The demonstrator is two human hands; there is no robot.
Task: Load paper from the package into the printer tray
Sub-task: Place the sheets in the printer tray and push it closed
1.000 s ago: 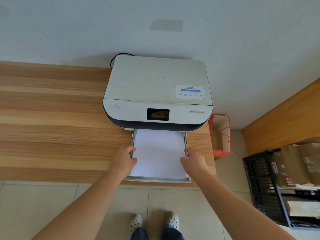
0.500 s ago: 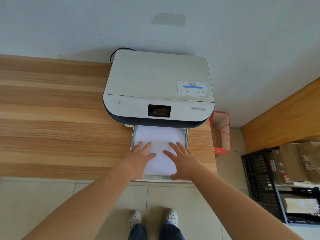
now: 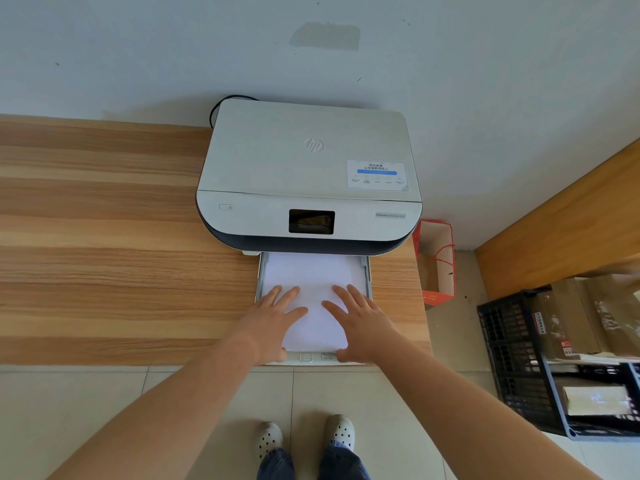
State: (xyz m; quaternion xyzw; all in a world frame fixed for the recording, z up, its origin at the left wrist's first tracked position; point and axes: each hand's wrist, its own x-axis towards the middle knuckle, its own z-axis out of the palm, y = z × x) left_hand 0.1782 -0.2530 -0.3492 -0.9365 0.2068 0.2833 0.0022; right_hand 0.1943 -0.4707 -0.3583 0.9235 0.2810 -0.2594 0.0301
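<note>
Centre of frame: I see the left hand (image 3: 273,318) and right hand (image 3: 360,320) spread wide, palms flat on the paper (image 3: 313,282), which lies in the pulled-out tray (image 3: 367,271) below the printer (image 3: 308,174) on the wooden desk (image 3: 104,237)

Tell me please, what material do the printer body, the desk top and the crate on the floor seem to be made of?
Printer: likely plastic, pale matte top, darker band under the front panel, moulded rounded corners.
Desk top: wood look, probably laminate, with regular straight grain stripes and a smooth, low sheen.
Crate: black, apparently rigid plastic, judging by its moulded lattice wall.
</note>
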